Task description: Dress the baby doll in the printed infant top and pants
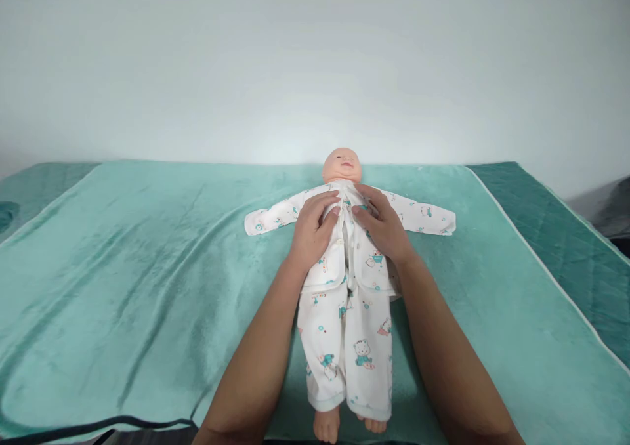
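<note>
A baby doll [343, 164] lies on its back, head away from me and feet toward me. It wears a white printed baby jacket [325, 268] and matching trousers [364, 350]. The jacket's front edges are close together at the neck and spread apart lower down. My left hand [315, 227] rests on the left front panel, fingers stretched toward the middle and thumb apart. On the other panel, my right hand [384, 225] has its fingers bent around some of the jacket cloth near the front edge. Both sleeves stretch out sideways, and the doll's hands are hidden in them.
Under the doll spreads a light green plush blanket [147, 287], wrinkled on the left. Darker green quilted cloth [551, 235] shows at both sides. A white wall [295, 71] rises behind. A black cord-like strip [108, 422] runs along the near left edge.
</note>
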`<state>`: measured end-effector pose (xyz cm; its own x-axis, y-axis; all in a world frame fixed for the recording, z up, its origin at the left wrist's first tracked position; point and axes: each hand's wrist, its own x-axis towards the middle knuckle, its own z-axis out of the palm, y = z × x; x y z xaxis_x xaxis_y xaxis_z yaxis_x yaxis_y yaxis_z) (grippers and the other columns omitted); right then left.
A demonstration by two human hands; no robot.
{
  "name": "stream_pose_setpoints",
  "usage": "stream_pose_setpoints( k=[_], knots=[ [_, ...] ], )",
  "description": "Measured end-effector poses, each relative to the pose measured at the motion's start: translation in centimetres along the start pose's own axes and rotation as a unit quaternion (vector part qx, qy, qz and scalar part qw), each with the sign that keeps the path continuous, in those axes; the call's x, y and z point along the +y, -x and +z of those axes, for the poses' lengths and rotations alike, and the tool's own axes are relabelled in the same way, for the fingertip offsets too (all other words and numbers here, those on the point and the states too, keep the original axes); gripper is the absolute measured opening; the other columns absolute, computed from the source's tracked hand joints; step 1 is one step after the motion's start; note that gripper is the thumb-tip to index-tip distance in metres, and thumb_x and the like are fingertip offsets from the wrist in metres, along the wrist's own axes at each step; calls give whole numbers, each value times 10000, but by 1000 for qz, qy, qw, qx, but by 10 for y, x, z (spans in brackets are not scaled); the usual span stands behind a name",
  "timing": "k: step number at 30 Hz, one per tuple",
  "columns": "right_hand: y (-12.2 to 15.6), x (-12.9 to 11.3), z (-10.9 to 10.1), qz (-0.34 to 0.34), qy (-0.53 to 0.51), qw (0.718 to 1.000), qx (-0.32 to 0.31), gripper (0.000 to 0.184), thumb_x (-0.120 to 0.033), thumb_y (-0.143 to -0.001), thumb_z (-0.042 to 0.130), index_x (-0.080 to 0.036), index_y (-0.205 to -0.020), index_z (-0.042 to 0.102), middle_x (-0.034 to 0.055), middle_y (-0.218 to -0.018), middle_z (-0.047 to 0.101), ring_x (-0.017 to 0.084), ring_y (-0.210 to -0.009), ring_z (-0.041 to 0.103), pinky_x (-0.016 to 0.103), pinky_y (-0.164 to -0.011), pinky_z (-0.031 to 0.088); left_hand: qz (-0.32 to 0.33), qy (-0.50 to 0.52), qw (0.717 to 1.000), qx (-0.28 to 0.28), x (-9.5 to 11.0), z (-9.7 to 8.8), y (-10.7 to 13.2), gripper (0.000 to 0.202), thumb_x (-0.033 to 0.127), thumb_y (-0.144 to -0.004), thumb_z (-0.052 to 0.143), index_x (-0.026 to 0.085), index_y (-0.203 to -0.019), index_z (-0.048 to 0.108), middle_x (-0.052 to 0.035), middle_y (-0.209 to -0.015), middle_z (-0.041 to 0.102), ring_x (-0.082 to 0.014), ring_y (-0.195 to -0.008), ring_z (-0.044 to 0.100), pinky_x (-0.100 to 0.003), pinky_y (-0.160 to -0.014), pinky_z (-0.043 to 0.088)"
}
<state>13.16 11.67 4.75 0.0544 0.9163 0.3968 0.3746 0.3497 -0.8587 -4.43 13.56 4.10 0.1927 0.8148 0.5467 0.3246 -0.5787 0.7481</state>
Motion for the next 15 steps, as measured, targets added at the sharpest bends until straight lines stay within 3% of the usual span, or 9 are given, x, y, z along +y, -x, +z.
stream_pose_setpoints(
  k=[4, 7, 11, 15],
  knots=[
    [3, -16, 0, -21, 64, 991, 117, 152, -337, -950, 523, -218, -927, 615, 31, -954, 666, 174, -906, 610, 329, -827, 475, -13, 15, 1000, 18, 3, -1, 2, 96, 239, -936, 608, 232, -986, 690, -45, -1224, 706, -197, -1190, 625, -410, -1076, 466],
    [7, -33, 2, -9, 162, 985, 61, 190, -351, -938, 560, -215, -807, 538, 2, -788, 591, 154, -710, 534, 296, -669, 407, -24, 19, 999, 16, 4, -2, 2, 39, 233, -916, 636, 229, -917, 675, -40, -1218, 704, -196, -1184, 623, -405, -1066, 466],
    [14, -54, 5, 48, 311, 949, -10, 188, -352, -912, 612, -205, -860, 507, 33, -881, 589, 167, -710, 514, 299, -620, 328, -35, 17, 999, 8, 4, -2, 1, 34, 201, -889, 655, 223, -866, 642, -49, -1236, 688, -201, -1199, 611, -415, -1078, 450],
    [18, -67, 4, 98, 374, 920, -65, 124, -291, -922, 567, -199, -882, 494, 44, -890, 591, 171, -690, 505, 300, -606, 292, -25, 10, 1000, -9, 5, -2, 0, 107, 216, -883, 665, 216, -797, 603, -63, -1266, 667, -205, -1231, 590, -428, -1115, 409]
  ],
)
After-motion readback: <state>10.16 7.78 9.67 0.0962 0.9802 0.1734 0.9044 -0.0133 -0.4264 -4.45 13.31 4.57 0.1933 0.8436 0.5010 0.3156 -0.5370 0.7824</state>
